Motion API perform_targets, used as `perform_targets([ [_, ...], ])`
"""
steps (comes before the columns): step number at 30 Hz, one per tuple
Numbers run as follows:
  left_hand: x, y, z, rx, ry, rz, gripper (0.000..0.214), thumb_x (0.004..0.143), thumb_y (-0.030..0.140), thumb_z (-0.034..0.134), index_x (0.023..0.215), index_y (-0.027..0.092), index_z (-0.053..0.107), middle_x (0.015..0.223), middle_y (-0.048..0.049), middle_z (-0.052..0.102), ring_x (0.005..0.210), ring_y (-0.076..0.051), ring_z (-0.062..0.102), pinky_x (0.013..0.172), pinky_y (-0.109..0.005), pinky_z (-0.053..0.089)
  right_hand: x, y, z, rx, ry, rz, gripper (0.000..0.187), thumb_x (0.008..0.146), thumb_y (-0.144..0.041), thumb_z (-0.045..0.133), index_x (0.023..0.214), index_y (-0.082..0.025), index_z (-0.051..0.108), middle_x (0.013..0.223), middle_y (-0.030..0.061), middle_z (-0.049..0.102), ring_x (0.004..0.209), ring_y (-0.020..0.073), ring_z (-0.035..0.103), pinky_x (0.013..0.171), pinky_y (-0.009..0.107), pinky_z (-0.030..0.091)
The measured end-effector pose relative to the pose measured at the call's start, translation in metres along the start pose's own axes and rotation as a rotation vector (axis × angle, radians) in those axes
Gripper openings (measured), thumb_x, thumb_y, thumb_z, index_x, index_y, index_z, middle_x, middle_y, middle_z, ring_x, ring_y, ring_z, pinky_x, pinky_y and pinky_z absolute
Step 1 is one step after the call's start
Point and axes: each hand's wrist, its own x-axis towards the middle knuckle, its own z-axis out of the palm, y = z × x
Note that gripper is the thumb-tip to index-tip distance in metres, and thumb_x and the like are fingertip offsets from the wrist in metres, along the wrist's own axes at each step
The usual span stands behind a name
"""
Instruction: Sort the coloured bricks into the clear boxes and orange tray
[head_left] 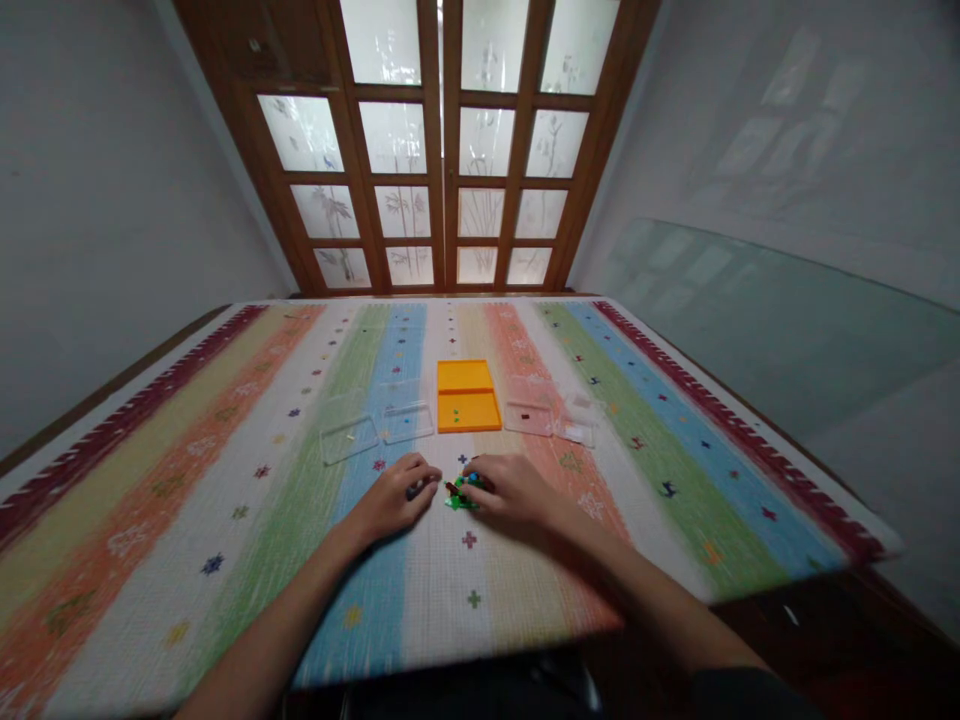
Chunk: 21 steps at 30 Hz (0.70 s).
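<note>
Both my hands rest on a striped tablecloth (225, 470) near the front middle of the table. My left hand (396, 494) is curled, its fingers closed round a small dark piece (415, 491) that I cannot name. My right hand (507, 490) is closed over a small model of coloured bricks (459, 493), with green, red and blue parts showing at its fingertips. The two hands are a few centimetres apart, the brick model between them.
An orange tray (468, 396) lies just beyond the hands. Clear plastic boxes flank it: two on the left (349, 438) (407, 421) and two on the right (528, 417) (576, 424), some holding tiny pieces. A wooden glazed door (442, 150) stands behind the table.
</note>
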Motion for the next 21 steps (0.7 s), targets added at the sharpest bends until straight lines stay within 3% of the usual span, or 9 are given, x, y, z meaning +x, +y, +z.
perform_targets([
  [5, -0.003, -0.005, -0.001, 0.074, 0.119, -0.001, 0.021, 0.096, 0.024, 0.051, 0.099, 0.019, 0.071, 0.087, -0.0058, 0.065, 0.084, -0.018, 0.063, 0.079, -0.032, 0.051, 0.012, -0.022, 0.015, -0.152, -0.075, 0.012, 0.025, 0.100, -0.031, 0.052, 0.098, -0.016, 0.072, 0.093, 0.0101, 0.075, 0.077, 0.0178, 0.065, 0.067, 0.028, 0.038],
  [10, -0.003, -0.004, 0.002, 0.070, 0.147, 0.001, 0.020, 0.096, 0.024, 0.052, 0.098, 0.019, 0.071, 0.086, -0.0055, 0.066, 0.083, -0.018, 0.063, 0.079, -0.031, 0.052, 0.011, -0.016, 0.017, -0.086, -0.035, -0.001, 0.022, 0.099, -0.028, 0.055, 0.096, -0.016, 0.073, 0.091, 0.0086, 0.075, 0.078, 0.0167, 0.066, 0.069, 0.027, 0.040],
  [15, -0.004, 0.000, 0.002, 0.023, 0.092, -0.010, 0.021, 0.096, 0.024, 0.052, 0.098, 0.018, 0.071, 0.087, -0.0061, 0.065, 0.083, -0.018, 0.062, 0.079, -0.031, 0.051, 0.007, 0.017, -0.015, -0.046, 0.103, 0.067, 0.021, 0.098, -0.027, 0.055, 0.102, -0.019, 0.074, 0.099, 0.0087, 0.076, 0.088, 0.0184, 0.068, 0.075, 0.027, 0.045],
  [21, -0.003, 0.003, 0.001, -0.003, 0.054, -0.021, 0.020, 0.095, 0.024, 0.051, 0.097, 0.018, 0.070, 0.087, -0.0058, 0.064, 0.081, -0.018, 0.061, 0.078, -0.033, 0.051, -0.001, 0.075, -0.059, -0.280, 0.169, 0.365, 0.029, 0.098, -0.029, 0.050, 0.104, -0.019, 0.076, 0.095, 0.0097, 0.077, 0.082, 0.0208, 0.068, 0.066, 0.027, 0.040],
])
